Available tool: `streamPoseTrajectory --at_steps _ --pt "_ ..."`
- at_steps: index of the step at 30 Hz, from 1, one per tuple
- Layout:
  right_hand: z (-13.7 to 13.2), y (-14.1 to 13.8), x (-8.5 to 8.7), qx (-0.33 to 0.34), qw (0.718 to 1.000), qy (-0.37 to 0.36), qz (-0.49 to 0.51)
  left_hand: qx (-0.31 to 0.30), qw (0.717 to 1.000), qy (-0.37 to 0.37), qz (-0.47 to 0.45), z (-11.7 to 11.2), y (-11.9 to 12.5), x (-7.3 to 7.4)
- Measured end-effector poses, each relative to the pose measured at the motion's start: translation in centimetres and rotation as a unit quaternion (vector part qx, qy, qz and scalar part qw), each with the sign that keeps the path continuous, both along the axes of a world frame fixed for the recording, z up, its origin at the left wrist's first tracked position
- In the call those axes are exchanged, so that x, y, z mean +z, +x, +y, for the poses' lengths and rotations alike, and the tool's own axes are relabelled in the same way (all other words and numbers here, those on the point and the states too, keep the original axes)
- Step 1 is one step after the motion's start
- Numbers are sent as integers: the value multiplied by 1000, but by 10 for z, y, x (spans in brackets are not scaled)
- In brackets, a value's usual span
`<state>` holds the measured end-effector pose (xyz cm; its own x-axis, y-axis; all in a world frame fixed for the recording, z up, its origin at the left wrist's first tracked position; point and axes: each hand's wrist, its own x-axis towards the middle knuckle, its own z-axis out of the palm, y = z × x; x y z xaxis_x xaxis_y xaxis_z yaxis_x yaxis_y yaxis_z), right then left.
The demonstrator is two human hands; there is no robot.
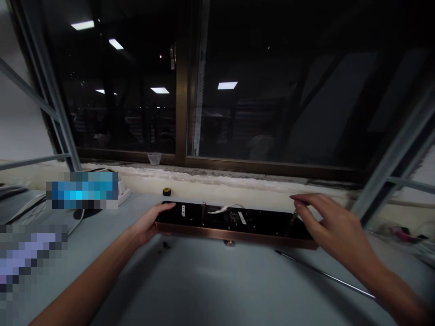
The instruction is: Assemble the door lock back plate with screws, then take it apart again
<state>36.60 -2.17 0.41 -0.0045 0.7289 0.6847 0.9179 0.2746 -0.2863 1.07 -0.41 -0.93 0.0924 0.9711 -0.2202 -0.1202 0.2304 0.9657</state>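
Note:
My left hand point(149, 224) grips the left end of a long housing point(217, 231) with copper-coloured sides and a black back plate. Its thumb lies on the black face. White wires and small white labels show on the plate, and a narrow metal strip point(203, 213) crosses it left of the middle. At the right end, my right hand point(335, 228) has thumb and index finger pinched on the top of a slim brass-coloured piece point(292, 219). This piece rises from the plate. A small copper-coloured part point(229, 243) shows under the front edge.
On the grey table, a thin metal rod point(326, 274) with a dark tip lies near my right forearm. A small dark bit point(166, 245) sits below my left hand. Behind are a yellow-black round object point(166, 192) and a clear cup point(154, 158) on the sill. Cables point(29, 210) lie left.

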Motion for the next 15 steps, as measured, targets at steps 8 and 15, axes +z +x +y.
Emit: streamPoseTrajectory --at_steps 8,15 --pt "19 17 -10 -84 966 -185 160 13 985 79 155 3 -9 -1" --pt "18 37 -7 -81 956 -244 142 45 924 184 332 4 -2 11"
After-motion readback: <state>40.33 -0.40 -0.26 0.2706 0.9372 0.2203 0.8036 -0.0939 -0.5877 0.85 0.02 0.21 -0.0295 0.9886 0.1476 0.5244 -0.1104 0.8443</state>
